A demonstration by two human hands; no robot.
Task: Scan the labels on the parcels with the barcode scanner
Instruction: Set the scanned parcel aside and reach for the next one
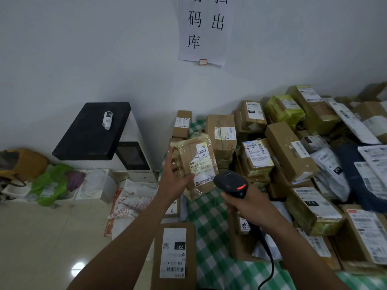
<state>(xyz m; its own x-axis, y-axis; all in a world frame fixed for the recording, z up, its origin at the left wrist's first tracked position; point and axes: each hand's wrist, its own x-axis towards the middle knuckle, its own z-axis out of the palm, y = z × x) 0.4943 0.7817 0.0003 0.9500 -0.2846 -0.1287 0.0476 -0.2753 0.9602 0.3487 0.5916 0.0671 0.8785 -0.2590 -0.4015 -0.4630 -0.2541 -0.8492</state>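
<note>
**Scanning a parcel at centre frame**

Holding a tape-wrapped parcel (202,162) up at centre frame with the left grip (174,177) curled round its left edge, label facing the camera. Clamping the right grip (249,205) on the handle of the black barcode scanner (231,183), just lower right of the parcel, above the green-checked tabletop (209,214).

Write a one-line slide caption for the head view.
Left hand holds a taped cardboard parcel while the right hand aims the barcode scanner at its label.
</note>
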